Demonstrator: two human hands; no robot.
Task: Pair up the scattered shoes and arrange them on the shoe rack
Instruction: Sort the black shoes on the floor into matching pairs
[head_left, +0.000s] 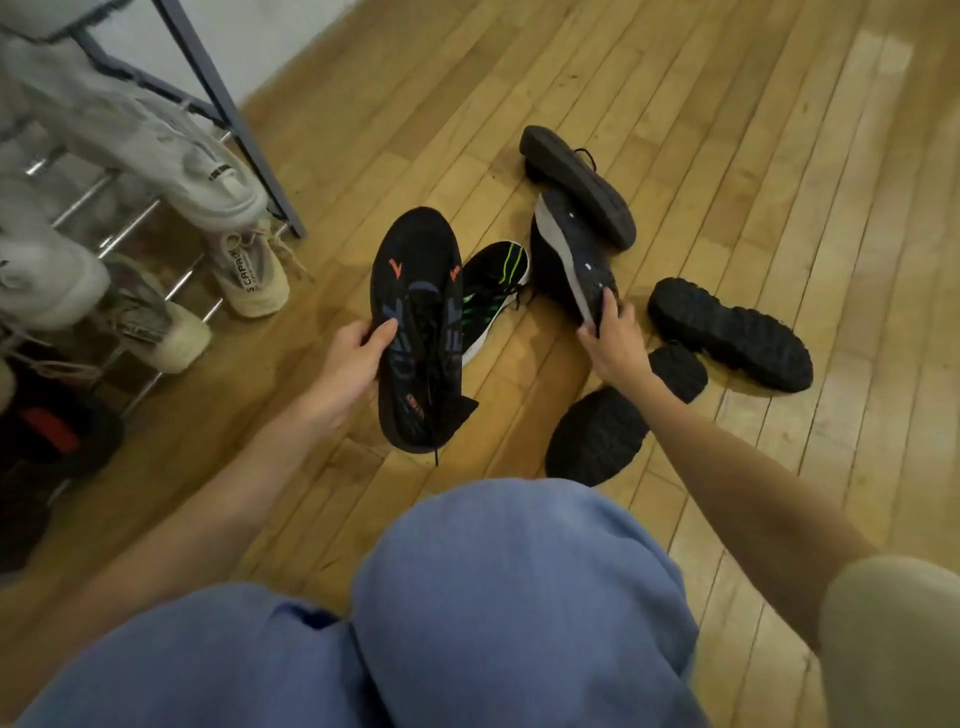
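Left hand (358, 348): fingers (382, 332) closed round the side of a black sneaker with orange marks (415, 332), held clear of the floor, top side facing the camera, toe pointing away.

Right hand (613, 338): fingers curled over the heel end of a dark sneaker with a grey sole edge (569, 254), which stands tipped on its side, toe away. Whether it is lifted or resting on the floor cannot be told.

Step in hand, as judged: matching the two held shoes. Done well, the right-hand shoe is turned top side up beside the left-hand one so markings and left/right shape can be compared before both go to the shoe rack (156, 291).

Floor (779, 156), near the hands: a black shoe with green stripes (493, 291) just behind the left-hand sneaker; a black lace-up shoe lying sole up (576, 184) touching the right-hand shoe's toe end; two black chunky-treaded shoes, one right of the hand (727, 332), one under the right forearm (597, 436).

Rack, at left: a cream pair (249, 275) on the lower bars; grey clothing draped above.

Hard to make out: the right-hand shoe's upper faces away; rack contents at the left edge are blurred and cut off; the forearm hides part of the nearer treaded shoe.
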